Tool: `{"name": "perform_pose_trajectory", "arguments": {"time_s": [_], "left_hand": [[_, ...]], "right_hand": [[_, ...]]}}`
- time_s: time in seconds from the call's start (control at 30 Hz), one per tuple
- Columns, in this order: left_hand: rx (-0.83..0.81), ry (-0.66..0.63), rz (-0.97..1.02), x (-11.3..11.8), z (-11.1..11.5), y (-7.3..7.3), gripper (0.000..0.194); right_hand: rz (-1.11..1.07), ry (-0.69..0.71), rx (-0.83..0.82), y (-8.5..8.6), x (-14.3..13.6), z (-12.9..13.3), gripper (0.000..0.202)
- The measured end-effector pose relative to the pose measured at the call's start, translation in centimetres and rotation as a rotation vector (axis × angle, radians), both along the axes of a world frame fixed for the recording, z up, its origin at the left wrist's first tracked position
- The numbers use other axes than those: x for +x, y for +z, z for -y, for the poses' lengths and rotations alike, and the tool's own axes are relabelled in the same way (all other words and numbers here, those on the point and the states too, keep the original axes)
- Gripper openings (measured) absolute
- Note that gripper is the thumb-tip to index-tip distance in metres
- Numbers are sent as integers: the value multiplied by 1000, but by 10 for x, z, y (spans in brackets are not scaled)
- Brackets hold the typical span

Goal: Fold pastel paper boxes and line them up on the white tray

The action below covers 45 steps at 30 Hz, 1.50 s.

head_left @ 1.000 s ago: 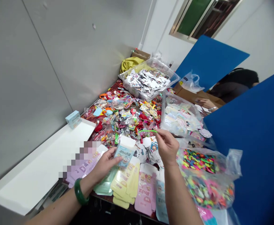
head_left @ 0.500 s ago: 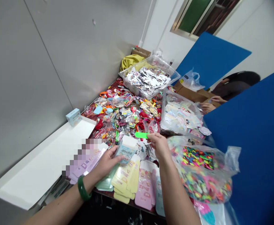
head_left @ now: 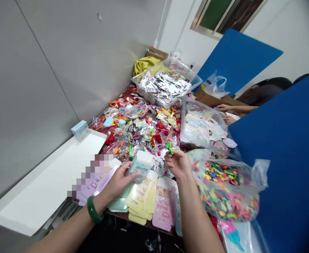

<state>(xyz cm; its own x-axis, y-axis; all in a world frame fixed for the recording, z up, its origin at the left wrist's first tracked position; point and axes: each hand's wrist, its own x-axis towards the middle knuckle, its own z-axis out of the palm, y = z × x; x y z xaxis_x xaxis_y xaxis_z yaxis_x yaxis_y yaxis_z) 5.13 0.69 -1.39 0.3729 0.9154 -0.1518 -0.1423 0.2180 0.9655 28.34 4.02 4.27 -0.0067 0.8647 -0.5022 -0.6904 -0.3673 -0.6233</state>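
My left hand (head_left: pixel 123 179) is closed around a light-blue printed carton (head_left: pixel 140 168), fingers on one side and thumb across the front. The carton's white top flap stands raised. Close by on the right, my right hand (head_left: pixel 177 163) pinches a small bright-green plastic trinket (head_left: pixel 169 147) between thumb and fingers; its exact kind is unclear. Below my hands lie flattened cartons: yellow cartons (head_left: pixel 140 200), pink cartons (head_left: pixel 162 207) and purple cartons (head_left: pixel 98 182). Green ones sit partly under my left wrist. Round white cards (head_left: pixel 158 166) lie just behind the held carton.
Wrapped trinkets (head_left: pixel 144 123) cover the table's middle. Clear bins hold white cards (head_left: pixel 167 86) and pastel cards (head_left: pixel 202 123). A bag of colourful pieces (head_left: pixel 225 200) sits right. Left is a white tray (head_left: pixel 51 179) with a blue box (head_left: pixel 80 130). Another person's hands (head_left: pixel 227 114) show behind blue panels (head_left: pixel 283 147).
My right hand has turned upward, and the green trinket now points up instead of left. The left hand still grips the carton. The other person's arm has reached further into view.
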Motion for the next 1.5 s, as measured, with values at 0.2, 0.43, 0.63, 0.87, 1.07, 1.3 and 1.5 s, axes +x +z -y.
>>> {"name": "perform_pose_trajectory", "arguments": {"time_s": [0.2, 0.43, 0.63, 0.87, 1.07, 1.3, 1.5], "left_hand": [[65, -69, 132, 1, -4, 11, 35], [96, -227, 190, 15, -20, 26, 40], [-55, -124, 307, 10, -32, 20, 29], [-244, -6, 557, 21, -34, 26, 24], [-503, 64, 757, 22, -37, 26, 16], [-484, 25, 710, 8, -42, 33, 26], [-157, -80, 160, 12, -53, 26, 34]], "right_hand": [[-64, 85, -105, -18, -10, 1, 12], [-93, 149, -110, -28, -28, 4, 9], [-164, 289, -141, -31, -17, 11, 11], [-247, 431, -125, -36, -23, 14, 11], [-257, 408, -76, -40, -26, 17, 17], [-178, 296, -37, -46, -15, 23, 17], [74, -46, 103, -22, -14, 27, 22]]}}
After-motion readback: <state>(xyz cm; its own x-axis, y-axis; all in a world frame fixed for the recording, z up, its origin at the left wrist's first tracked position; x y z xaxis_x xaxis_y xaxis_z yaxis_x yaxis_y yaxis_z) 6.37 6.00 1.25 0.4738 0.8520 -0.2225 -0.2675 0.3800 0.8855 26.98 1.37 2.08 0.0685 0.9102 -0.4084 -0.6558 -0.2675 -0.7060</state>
